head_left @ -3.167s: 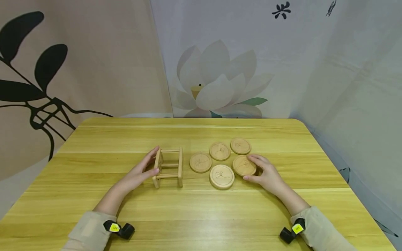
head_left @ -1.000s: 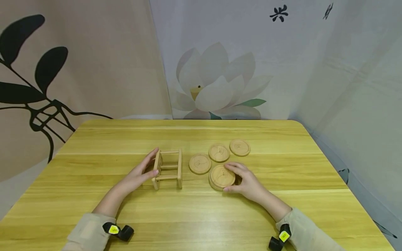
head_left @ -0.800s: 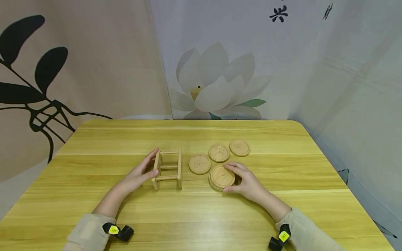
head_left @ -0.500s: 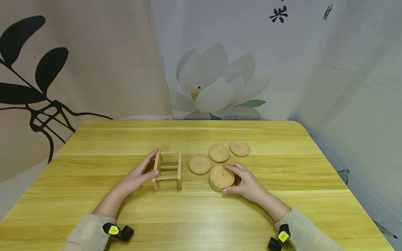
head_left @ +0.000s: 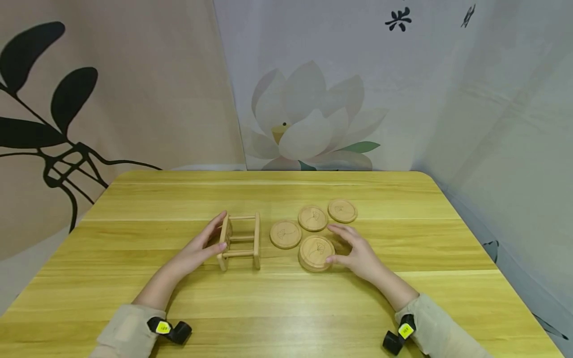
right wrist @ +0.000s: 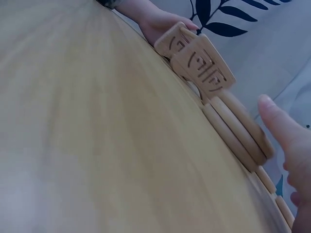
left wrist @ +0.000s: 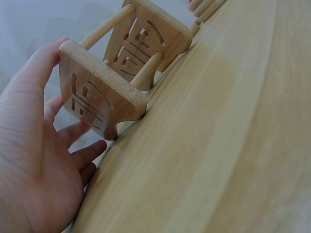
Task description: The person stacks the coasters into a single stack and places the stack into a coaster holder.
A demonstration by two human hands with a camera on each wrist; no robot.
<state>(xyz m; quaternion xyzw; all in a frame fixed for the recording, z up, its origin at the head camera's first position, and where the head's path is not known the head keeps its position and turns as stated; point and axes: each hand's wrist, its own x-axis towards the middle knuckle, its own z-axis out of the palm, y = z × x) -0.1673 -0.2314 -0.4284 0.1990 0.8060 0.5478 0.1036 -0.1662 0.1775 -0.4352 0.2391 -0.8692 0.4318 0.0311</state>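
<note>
My left hand point(head_left: 194, 253) holds a small wooden coaster rack point(head_left: 256, 242) by its left side panel, thumb at the near end and fingers at the far end. In the left wrist view the rack point(left wrist: 90, 90) shows cut-out patterns in its panels and round rods between them. Right of it, several round wooden coasters with engraved leaves lie on the table. Three are piled in a stack point(head_left: 315, 252), seen edge-on in the right wrist view. Around the stack's right side my right hand point(head_left: 360, 256) is spread, thumb by the rim and fingers apart from it.
Single coasters lie flat behind the stack: one at the left point(head_left: 285, 234), one in the middle point(head_left: 313, 218) and one at the far right point(head_left: 342, 211). The wooden table point(head_left: 250, 313) ends at a fabric backdrop point(head_left: 188, 89) with printed flowers and leaves.
My right hand carried a coaster left onto the stack, lined it up there, then let go and drew slightly back right. My left hand and the rack stayed put.
</note>
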